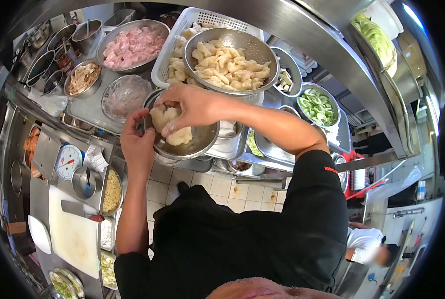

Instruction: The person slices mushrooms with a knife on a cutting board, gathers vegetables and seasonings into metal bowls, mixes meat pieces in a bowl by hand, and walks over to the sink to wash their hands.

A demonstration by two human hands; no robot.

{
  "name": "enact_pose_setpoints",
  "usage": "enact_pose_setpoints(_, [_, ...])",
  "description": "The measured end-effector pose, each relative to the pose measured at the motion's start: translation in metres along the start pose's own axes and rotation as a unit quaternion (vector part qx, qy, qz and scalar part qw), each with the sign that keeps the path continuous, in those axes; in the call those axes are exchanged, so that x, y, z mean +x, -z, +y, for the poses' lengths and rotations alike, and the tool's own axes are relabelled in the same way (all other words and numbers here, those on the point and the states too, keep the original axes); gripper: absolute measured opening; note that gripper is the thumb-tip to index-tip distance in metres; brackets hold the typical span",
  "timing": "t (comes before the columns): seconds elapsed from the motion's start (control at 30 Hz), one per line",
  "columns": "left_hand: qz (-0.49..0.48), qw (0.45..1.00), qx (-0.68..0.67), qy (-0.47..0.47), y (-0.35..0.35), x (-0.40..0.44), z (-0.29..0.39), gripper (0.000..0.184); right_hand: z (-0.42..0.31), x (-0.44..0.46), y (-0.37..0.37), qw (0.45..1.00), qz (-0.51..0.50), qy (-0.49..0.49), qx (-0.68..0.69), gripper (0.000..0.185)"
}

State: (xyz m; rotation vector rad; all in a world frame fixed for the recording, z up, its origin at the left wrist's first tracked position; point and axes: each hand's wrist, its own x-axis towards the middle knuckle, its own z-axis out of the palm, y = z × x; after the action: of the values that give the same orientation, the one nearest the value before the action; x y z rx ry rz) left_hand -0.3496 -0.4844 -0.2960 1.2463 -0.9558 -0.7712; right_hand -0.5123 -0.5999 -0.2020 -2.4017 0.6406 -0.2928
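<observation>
A metal bowl [202, 142] is held at its left rim by my left hand [136, 137], the thumb and fingers pinching the edge. Pale battered pieces [178, 135] lie inside it. Over the bowl, my right hand [190, 105] has its fingers curled round some of these pieces. Just beyond the hands, a perforated metal colander [262, 55] heaped with similar pale pieces [232, 67] rests on a white plastic basket [185, 22], which also holds such pieces.
Behind left are a bowl of pink raw meat [135, 46] and a plastic-lined bowl [126, 95]. Sliced greens [317, 107] stand to the right. A scale [69, 162], cutting board [73, 231] and noodles [113, 192] are at left. Another person [364, 244] is at lower right.
</observation>
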Motion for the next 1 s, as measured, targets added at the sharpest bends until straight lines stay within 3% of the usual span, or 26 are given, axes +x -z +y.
enact_pose_setpoints(0.1, [0.013,0.999,-0.04,0.005,0.001,-0.002,0.0,0.042,0.015,0.001,0.028,0.996,0.085,-0.012,0.033,0.035])
enact_pose_setpoints(0.17, [0.008,0.999,-0.051,0.016,0.003,-0.003,0.005,0.044,0.067,-0.005,0.068,0.985,0.156,-0.078,0.016,0.029])
enact_pose_setpoints(0.2, [0.006,0.998,-0.056,0.021,0.004,-0.004,0.006,0.045,0.121,-0.014,0.09,0.957,0.189,-0.092,-0.202,0.026])
enact_pose_setpoints(0.23, [0.006,0.998,-0.058,0.021,0.005,-0.005,0.007,0.045,0.129,-0.019,0.115,0.904,0.062,-0.24,-0.349,0.03])
enact_pose_setpoints(0.3, [0.006,0.998,-0.061,0.021,0.007,-0.006,0.007,0.046,0.169,-0.034,0.132,0.838,-0.142,-0.316,-0.422,0.037])
enact_pose_setpoints(0.4, [0.0,0.997,-0.07,0.028,0.009,-0.006,0.005,0.046,0.179,-0.044,0.139,0.897,-0.127,-0.284,-0.315,0.041])
enact_pose_setpoints(0.5, [0.009,0.998,-0.062,0.032,0.01,-0.007,0.001,0.047,0.158,-0.036,0.147,0.876,-0.156,-0.301,-0.343,0.041])
enact_pose_setpoints(0.57, [0.015,0.997,-0.057,0.045,0.011,-0.008,0.007,0.047,0.161,-0.038,0.161,0.903,-0.038,-0.25,-0.347,0.039])
enact_pose_setpoints(0.67, [0.019,0.997,-0.063,0.041,0.012,-0.009,0.006,0.047,0.182,-0.019,0.17,0.894,0.096,-0.307,-0.312,0.031])
enact_pose_setpoints(0.73, [0.019,0.997,-0.061,0.037,0.013,-0.009,0.003,0.046,0.199,-0.008,0.157,0.899,0.097,-0.309,-0.294,0.028])
enact_pose_setpoints(0.8, [0.021,0.998,-0.049,0.04,0.014,-0.01,0.002,0.046,0.207,0.001,0.146,0.929,0.021,-0.226,-0.292,0.027])
enact_pose_setpoints(0.93, [0.027,0.998,-0.048,0.03,0.015,-0.012,0.002,0.044,0.197,0.0,0.132,0.944,-0.043,-0.161,-0.284,0.022])
enact_pose_setpoints(1.0, [0.025,0.998,-0.046,0.046,0.015,-0.014,0.006,0.043,0.158,0.004,0.134,0.915,-0.041,-0.338,-0.216,0.027])
